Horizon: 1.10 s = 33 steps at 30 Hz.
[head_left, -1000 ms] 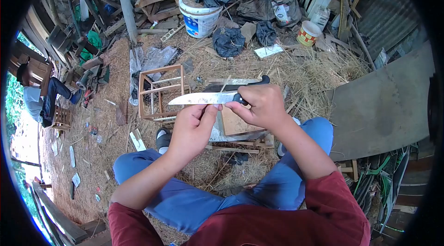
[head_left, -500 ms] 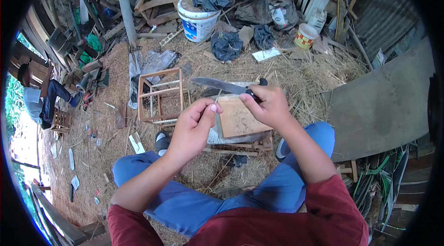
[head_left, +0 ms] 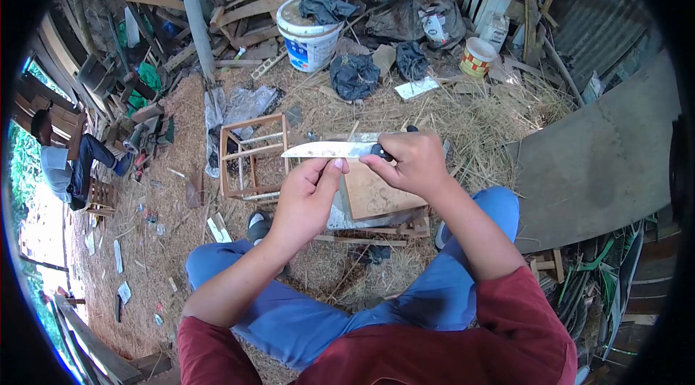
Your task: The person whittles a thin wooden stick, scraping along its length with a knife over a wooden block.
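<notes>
Because the right hand [head_left: 413, 161] wraps its fingers around the black handle of the knife [head_left: 326, 149], with the thumb lying forward toward the blade, the grip appears chosen to govern the blade's angle closely. The knife lies nearly level, tip toward the left, out in front of the person and above a wooden board [head_left: 380, 186] set on a low surface. The left hand [head_left: 304, 197] pinches thumb against finger just below the blade, seemingly on a thin strip [head_left: 354, 129] that shows beyond the blade's far side (the blade hides where the two would meet, so I cannot tell whether metal touches it). Such a fingertip pinch probably suits so slender a piece, keeping it steady while leaving most of it free. Both forearms reach forward from dark red sleeves [head_left: 510, 305] and converge over the gap between the bent knees, the right one slanting further inward; this brings the hands close together, likely for fine control.
</notes>
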Motion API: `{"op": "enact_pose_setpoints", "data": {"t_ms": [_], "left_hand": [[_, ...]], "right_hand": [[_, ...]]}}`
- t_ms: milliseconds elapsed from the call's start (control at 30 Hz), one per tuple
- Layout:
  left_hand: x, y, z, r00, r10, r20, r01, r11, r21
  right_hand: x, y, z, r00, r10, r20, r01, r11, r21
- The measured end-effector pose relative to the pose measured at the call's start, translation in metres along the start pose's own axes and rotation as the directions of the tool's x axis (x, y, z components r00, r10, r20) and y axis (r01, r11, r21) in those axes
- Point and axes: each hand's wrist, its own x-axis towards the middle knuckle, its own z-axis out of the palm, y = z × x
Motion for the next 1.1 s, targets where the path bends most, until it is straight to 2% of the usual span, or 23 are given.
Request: {"op": "enact_pose_setpoints", "data": {"t_ms": [33,67,100,133,167,200,233,367,400,467,600,800,867,900,933,1000,1033,1067,1100], "left_hand": [[0.003,0.003,0.001,0.999,0.042,-0.006,-0.042,0.999,-0.002],[0.003,0.007,0.002,0.999,0.051,-0.001,-0.051,0.999,-0.001],[-0.001,0.013,0.004,0.996,0.090,0.014,-0.090,0.996,0.018],[-0.005,0.020,0.005,0.991,0.132,0.033,-0.134,0.990,0.039],[-0.010,0.030,0.007,0.995,0.086,0.049,-0.086,0.996,-0.015],[-0.009,0.029,0.005,0.993,0.102,0.052,-0.101,0.995,-0.016],[-0.006,0.024,0.002,0.996,0.071,0.060,-0.069,0.997,-0.034],[0.004,0.013,-0.004,0.998,-0.008,0.058,0.014,0.994,-0.113],[0.001,0.013,-0.003,0.997,-0.066,0.049,0.073,0.985,-0.155],[0.001,0.014,-0.004,0.995,-0.087,0.058,0.093,0.988,-0.125],[0.006,0.014,0.001,0.994,-0.112,0.013,0.112,0.991,-0.068],[0.010,0.022,0.012,0.996,-0.070,0.054,0.076,0.992,-0.104],[0.010,0.020,0.015,0.998,-0.015,0.054,0.019,0.997,-0.079],[0.008,0.027,0.018,0.999,0.029,0.034,-0.030,1.000,0.010],[0.008,0.025,0.022,0.999,0.029,0.040,-0.029,1.000,0.010],[0.009,0.019,0.026,0.980,0.197,0.006,-0.196,0.968,0.157],[0.006,0.025,0.029,0.967,0.252,0.028,-0.252,0.944,0.213],[0.000,0.035,0.031,0.951,0.306,0.052,-0.309,0.913,0.265],[-0.012,0.043,0.036,0.959,0.272,0.080,-0.284,0.927,0.244]], "right_hand": [[0.001,0.004,-0.002,0.998,0.042,-0.037,-0.044,0.998,-0.043],[0.006,0.019,-0.004,0.945,0.327,-0.010,-0.327,0.941,-0.087],[0.011,0.038,-0.007,0.807,0.591,0.006,-0.585,0.800,-0.133],[0.011,0.055,-0.011,0.805,0.594,-0.004,-0.589,0.797,-0.132],[0.011,0.072,-0.017,0.793,0.603,-0.086,-0.597,0.797,0.089],[0.014,0.080,-0.022,0.772,0.614,-0.162,-0.554,0.776,0.302],[0.013,0.066,-0.023,0.761,0.636,-0.128,-0.552,0.739,0.387],[-0.003,0.014,-0.005,0.935,0.353,-0.027,-0.334,0.905,0.262],[-0.002,0.006,-0.004,0.931,0.364,-0.022,-0.345,0.900,0.265],[0.000,0.000,-0.005,0.984,0.174,0.040,-0.179,0.965,0.194],[0.003,-0.002,-0.005,0.998,0.061,0.010,-0.062,0.986,0.152],[0.006,0.010,-0.014,0.999,-0.033,-0.011,0.034,0.993,0.116],[0.005,0.011,-0.020,0.999,-0.046,-0.026,0.049,0.994,0.097],[0.005,0.011,-0.024,0.997,-0.064,-0.035,0.067,0.994,0.081],[0.005,0.011,-0.028,0.998,-0.059,-0.037,0.062,0.995,0.078],[0.007,0.014,-0.038,0.985,-0.123,-0.120,0.111,0.988,-0.103],[0.008,0.025,-0.035,0.957,0.213,-0.197,-0.231,0.970,-0.075],[0.010,0.041,-0.034,0.814,0.520,-0.259,-0.543,0.840,-0.021],[0.012,0.063,-0.048,0.747,0.577,-0.330,-0.607,0.795,0.016]]}}
